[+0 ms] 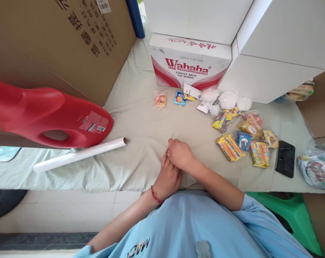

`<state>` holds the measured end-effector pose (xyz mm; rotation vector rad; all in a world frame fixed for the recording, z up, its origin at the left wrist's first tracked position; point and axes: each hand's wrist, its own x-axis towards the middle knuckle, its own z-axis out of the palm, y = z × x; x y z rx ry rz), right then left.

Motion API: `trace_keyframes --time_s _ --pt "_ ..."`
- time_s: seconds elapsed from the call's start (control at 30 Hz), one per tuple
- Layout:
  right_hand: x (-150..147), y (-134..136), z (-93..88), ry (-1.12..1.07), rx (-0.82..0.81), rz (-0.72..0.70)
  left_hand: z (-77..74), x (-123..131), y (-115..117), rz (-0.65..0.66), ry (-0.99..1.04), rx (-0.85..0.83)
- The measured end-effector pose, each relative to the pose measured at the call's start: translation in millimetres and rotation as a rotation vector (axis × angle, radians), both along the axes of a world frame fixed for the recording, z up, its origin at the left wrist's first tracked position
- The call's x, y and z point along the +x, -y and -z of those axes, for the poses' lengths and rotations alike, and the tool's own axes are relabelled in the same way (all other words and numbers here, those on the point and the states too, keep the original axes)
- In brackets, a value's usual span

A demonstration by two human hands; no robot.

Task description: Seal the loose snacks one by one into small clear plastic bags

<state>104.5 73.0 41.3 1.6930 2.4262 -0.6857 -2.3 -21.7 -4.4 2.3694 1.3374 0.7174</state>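
Note:
My two hands meet at the near middle of a cloth-covered table [135, 125]. My left hand [168, 179], with a red string at the wrist, lies under my right hand [180, 154]. Both are closed together around something small that I cannot make out; only a glint shows between the fingers. A white roll [79, 154] lies to the left of my hands. Several snack packets [243, 138] lie to the right.
A red plastic jug [44, 114] lies on its side at the left against a large cardboard box [71, 43]. A Wahaha water carton [190, 62] stands at the back beside white cabinets [272, 53]. A black phone [285, 158] and a printed bag [316, 170] lie far right.

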Motion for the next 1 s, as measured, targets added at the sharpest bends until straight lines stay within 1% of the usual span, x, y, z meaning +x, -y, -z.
trace_keyframes --time_s 0.13,0.2,0.3,0.4,0.5,0.57,0.63,0.7,0.73,0.8,0.83,0.9,0.93,1.0 --pt "0.4 7.1 3.3 0.046 0.044 -0.034 -14.3 -27.5 17.7 -0.064 0.145 0.008" --pt "0.3 7.5 3.2 0.065 0.067 -0.041 -19.0 -40.5 20.1 -0.158 0.196 -0.016" --pt "-1.9 7.8 0.4 0.083 0.085 -0.066 -22.7 -52.1 14.8 -0.328 0.257 -0.125" --pt "-3.6 9.9 -3.6 0.107 0.089 -0.08 -25.5 -52.8 6.2 -0.425 0.321 -0.198" --pt "3.5 14.7 -8.5 0.082 0.081 -0.07 -28.2 -48.3 -0.1 -0.463 0.405 -0.214" --pt "17.5 19.6 -12.2 0.014 0.073 -0.016 -29.2 -44.7 -3.3 -0.482 0.478 -0.253" --pt "39.8 24.8 -14.5 -0.146 0.087 0.091 -29.5 -39.9 -7.0 -0.501 0.559 -0.338" --pt "66.8 29.8 -14.0 -0.423 0.068 0.225 -29.8 -32.4 -11.9 -0.501 0.664 -0.458" --pt "80.1 32.2 -12.5 -0.592 0.013 0.291 -30.1 -27.3 -14.7 -0.486 0.732 -0.53" --pt "102.4 37.9 -7.3 -0.919 -0.187 0.396 -30.7 -15.1 -20.4 -0.415 0.874 -0.706" --pt "110.1 41.4 -3.9 -1.046 -0.307 0.426 -30.6 -8.3 -23.0 -0.356 0.931 -0.808" --pt "118.3 50.2 3.5 -1.19 -0.486 0.443 -29.4 5.1 -27.2 -0.219 0.969 -0.996" --pt "119.3 55.2 7.2 -1.21 -0.525 0.441 -28.1 11.4 -28.7 -0.169 0.951 -1.049" --pt "118.3 64.3 13.4 -1.185 -0.505 0.436 -24.7 22.2 -30.7 -0.126 0.87 -1.051"
